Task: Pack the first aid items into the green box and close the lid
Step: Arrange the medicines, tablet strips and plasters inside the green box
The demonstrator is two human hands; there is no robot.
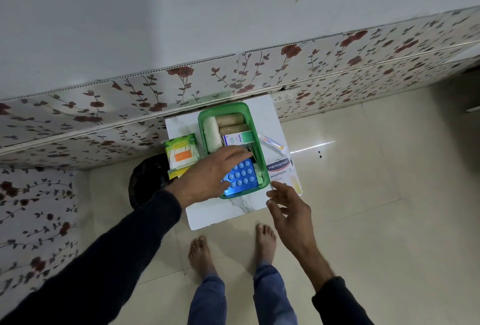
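Green box (207, 111) sits lidless; our left hand (207, 172) spreads loosely over its blue pill strip (242, 176), our right hand (288, 208) hangs empty beside it, gripping nothing.

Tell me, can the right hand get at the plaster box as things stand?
Probably yes. The right hand hovers open just short of the plaster box, which lies on the table beside the green box with nothing on it.

On the bench (215, 218) the box (255, 127) sits at centre, holding bandage rolls (228, 121) at 12 o'clock and a tablet strip (242, 175) at 6. The swab pack (181, 154) lies at 9, the tube (272, 143) at 2, the plaster packet (281, 170) at 4.
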